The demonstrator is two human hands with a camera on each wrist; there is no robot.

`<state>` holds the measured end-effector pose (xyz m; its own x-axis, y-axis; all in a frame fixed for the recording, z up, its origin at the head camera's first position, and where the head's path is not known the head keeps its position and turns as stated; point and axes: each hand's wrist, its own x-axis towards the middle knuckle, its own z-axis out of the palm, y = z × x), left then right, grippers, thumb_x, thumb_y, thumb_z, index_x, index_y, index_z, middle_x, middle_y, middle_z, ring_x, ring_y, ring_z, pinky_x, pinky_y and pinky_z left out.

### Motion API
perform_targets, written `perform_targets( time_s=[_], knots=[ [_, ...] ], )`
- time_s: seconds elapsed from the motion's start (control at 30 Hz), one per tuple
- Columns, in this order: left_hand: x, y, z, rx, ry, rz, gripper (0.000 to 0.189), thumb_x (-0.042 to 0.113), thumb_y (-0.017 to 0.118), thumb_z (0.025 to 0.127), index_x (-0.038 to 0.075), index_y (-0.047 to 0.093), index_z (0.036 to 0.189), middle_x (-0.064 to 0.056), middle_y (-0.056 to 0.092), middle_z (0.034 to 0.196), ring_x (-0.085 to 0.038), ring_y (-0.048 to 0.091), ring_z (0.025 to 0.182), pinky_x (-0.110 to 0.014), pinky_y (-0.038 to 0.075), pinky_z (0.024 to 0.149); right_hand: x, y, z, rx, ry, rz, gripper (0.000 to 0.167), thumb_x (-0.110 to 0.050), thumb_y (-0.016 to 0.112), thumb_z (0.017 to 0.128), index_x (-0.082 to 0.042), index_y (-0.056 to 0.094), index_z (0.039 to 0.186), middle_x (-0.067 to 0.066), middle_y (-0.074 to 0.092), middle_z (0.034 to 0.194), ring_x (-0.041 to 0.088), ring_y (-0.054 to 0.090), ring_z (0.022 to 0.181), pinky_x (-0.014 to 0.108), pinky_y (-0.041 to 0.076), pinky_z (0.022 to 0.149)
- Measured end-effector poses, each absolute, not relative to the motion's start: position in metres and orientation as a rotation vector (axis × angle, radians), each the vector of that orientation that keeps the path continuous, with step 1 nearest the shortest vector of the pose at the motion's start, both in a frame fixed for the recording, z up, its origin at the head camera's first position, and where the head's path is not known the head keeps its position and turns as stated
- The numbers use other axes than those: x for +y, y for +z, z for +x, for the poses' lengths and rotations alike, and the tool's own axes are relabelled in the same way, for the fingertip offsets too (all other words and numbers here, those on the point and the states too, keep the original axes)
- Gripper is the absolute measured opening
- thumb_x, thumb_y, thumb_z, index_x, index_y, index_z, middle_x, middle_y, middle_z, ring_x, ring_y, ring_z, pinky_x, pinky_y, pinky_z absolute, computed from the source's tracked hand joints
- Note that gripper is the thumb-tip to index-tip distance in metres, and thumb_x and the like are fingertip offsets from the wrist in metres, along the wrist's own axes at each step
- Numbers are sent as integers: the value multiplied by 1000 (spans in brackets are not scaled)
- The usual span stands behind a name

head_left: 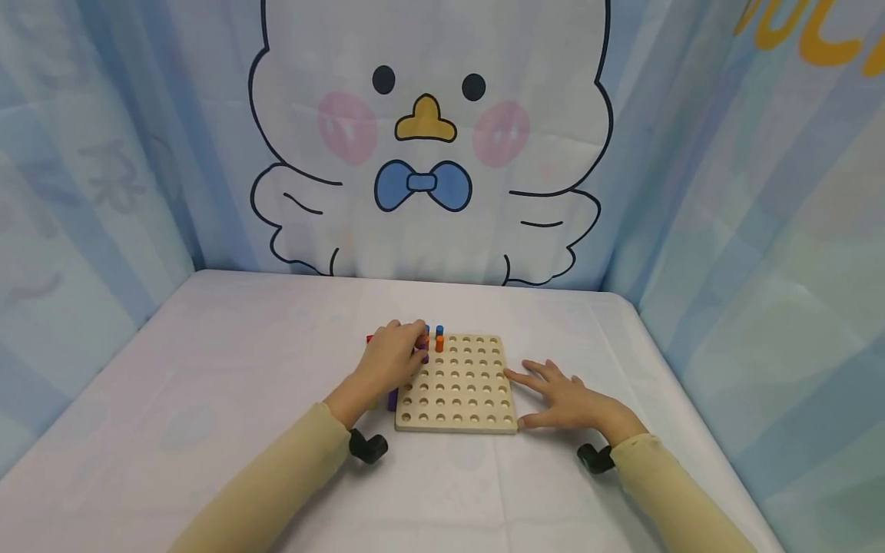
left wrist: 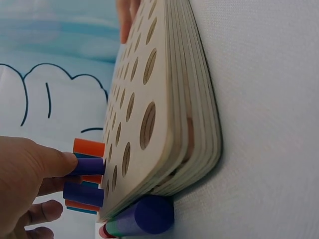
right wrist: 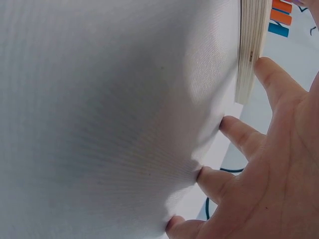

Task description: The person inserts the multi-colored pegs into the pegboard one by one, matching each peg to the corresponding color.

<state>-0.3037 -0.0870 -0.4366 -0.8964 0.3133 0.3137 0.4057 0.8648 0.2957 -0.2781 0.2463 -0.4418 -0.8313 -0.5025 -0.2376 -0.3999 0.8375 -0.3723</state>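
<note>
Left fingers (left wrist: 56, 162) pinch a purple peg (left wrist: 89, 166) square to the wooden pegboard (head_left: 456, 425). Right fingers (right wrist: 280, 84), spread wide, touch its edge, likely bracing it.

The white-draped bench (head_left: 456, 491) here carries a wooden board (head_left: 456, 394) full of holes, a purple peg (left wrist: 155, 215) lying alongside.

The head view faces forward and down from above and well behind the left hand (head_left: 387, 359) and right hand (head_left: 568, 402); each wrist camera (head_left: 369, 448), just behind its hand, faces the fingers (right wrist: 280, 83) at close range, both wrist views sharing the perforated board (head_left: 465, 410) and orange pegs (left wrist: 89, 147).
</note>
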Motion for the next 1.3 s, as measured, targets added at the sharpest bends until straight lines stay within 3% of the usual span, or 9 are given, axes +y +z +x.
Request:
perform_targets(
  time_s=[0.5,0.83,1.0,1.17,1.3],
  knots=[
    [-85,-435,-301,-2819,-604,-530,15,19,75,96,17,61,100,4,61,83,-18,48,76,-34,40,71,242,-439,-276,2681,-455,-660,89,-59,74,88,-29,34,162,19,18,170,56,4,155,86,9,108],
    [-86,-438,-298,-2781,-498,-566,15,17,77,94,16,63,97,2,69,88,-18,48,76,-34,41,72,241,-438,-275,2683,-459,-664,88,-58,73,88,-29,34,162,19,18,170,56,5,155,85,9,109],
    [-88,-438,-299,-2809,-468,-590,14,15,76,93,17,63,98,2,67,87,-18,49,76,-34,42,71,241,-440,-275,2687,-462,-667,88,-59,73,88,-30,34,162,18,18,171,56,5,155,85,10,109],
    [-91,-436,-297,-2831,-514,-568,16,11,73,93,17,66,106,0,67,97,-19,54,85,-35,48,79,243,-441,-275,2697,-455,-657,89,-60,74,88,-31,34,162,18,18,171,56,4,155,84,10,109],
    [-96,-434,-292,-2870,-568,-488,29,13,75,94,14,65,121,-4,68,111,-22,60,97,-39,53,87,243,-440,-274,2697,-456,-659,89,-60,74,88,-32,33,162,18,18,171,56,5,155,85,10,109]
  ],
)
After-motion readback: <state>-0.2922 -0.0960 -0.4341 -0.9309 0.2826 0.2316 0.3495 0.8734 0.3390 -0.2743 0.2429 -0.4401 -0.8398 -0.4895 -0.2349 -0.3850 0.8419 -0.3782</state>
